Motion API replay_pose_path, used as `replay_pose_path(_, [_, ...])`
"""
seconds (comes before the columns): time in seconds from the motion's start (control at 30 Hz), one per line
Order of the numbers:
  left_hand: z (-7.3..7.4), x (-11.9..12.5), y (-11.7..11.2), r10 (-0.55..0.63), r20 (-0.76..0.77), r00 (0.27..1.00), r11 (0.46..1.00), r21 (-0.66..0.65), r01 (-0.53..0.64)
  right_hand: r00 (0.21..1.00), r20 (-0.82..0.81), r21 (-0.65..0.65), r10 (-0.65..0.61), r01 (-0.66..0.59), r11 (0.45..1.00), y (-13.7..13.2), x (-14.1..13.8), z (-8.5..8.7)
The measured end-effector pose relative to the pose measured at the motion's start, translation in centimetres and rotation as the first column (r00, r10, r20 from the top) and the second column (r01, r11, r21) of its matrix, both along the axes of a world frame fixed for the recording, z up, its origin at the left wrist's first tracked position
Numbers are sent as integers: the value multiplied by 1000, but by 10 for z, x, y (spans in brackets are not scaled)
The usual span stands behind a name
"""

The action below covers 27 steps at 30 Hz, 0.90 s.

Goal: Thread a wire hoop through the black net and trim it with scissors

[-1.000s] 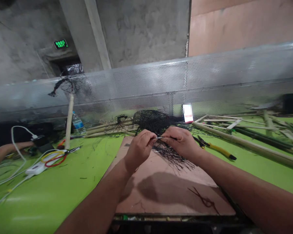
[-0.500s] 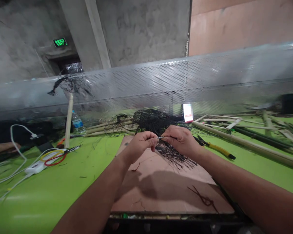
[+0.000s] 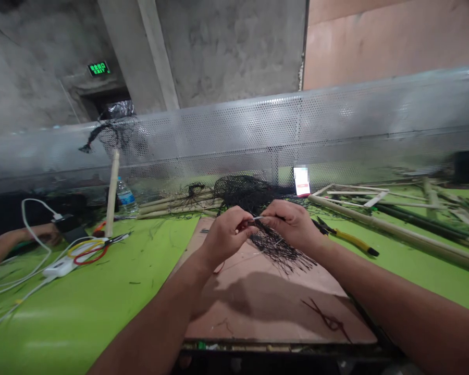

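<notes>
two pinches on one thin metal pin (image 3: 260,218), black netting (image 3: 279,253) spilling just below

your left hand (image 3: 226,234) and right hand (image 3: 291,224) are both clenched, thumbs and forefingers gripping the pin from either side, close together. that tight, short hold looks meant to steady such a slim piece at one spot in the mesh. you can't quite tell from this view whether a strand runs through the pin.

right under your fingers the netting fans toward you across a pink board (image 3: 266,317), which seems set there to give the loose strands a smooth bed. beyond your fingers, more net (image 3: 246,192) bunches against bamboo poles (image 3: 175,205). past your right hand lie yellow-handled pliers (image 3: 349,241), within easy reach. well past your left hand, another person's hand (image 3: 47,234) rests near white cables (image 3: 23,265) on the green table (image 3: 82,317).
</notes>
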<state>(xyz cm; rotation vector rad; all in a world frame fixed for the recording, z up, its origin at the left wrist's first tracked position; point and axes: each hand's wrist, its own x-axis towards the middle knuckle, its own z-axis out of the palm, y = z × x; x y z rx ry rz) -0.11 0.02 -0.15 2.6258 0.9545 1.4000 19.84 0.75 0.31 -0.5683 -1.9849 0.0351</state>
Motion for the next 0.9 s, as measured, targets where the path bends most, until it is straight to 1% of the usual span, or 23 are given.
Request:
replay_pose_path(0.07, [-5,-1,2,74,-60,995,972,227,-58,1000,8,-7,6,-6,1000,-2,-1,0])
replay_pose_path(0.13, [-10,-3,4,130,-76,989,926,367,-93,1000,2,-3,8,-8,1000,-3,-2,-1])
replay_pose_path(0.2, [-15,-5,7,182,-80,980,895,426,-131,1000,-8,3,13,-13,1000,-4,-3,-1])
replay_pose_path(0.27, [-17,-8,8,213,-84,973,893,421,-159,1000,-18,5,23,-23,1000,-5,-4,-1])
replay_pose_path(0.33, [-17,-9,8,215,-91,972,909,383,-165,999,-20,0,33,-33,999,-6,-4,-1])
replay_pose_path(0.43, [-16,-8,7,175,-80,981,933,331,-139,999,-13,-6,37,-37,999,-7,-4,0])
replay_pose_path(0.57, [-16,-3,4,70,-2,998,958,280,-66,999,-7,8,34,-34,999,-7,-4,1])
replay_pose_path(0.67, [-12,0,-1,28,61,998,975,218,-40,1000,-7,30,24,-24,999,-8,-4,2])
replay_pose_path(0.73, [-7,2,-6,-4,98,995,992,123,-9,1000,-2,47,18,-17,999,-8,-4,2])
replay_pose_path(0.8, [-2,4,-12,-40,148,988,999,-22,43,1000,5,67,7,-8,998,-8,-3,2])
replay_pose_path(0.87, [3,6,-15,-78,219,973,973,-194,122,1000,15,98,3,-5,995,-7,-2,1])
replay_pose_path(0.9, [4,6,-15,-98,268,958,945,-276,174,1000,23,117,4,-6,993,-6,-2,0])
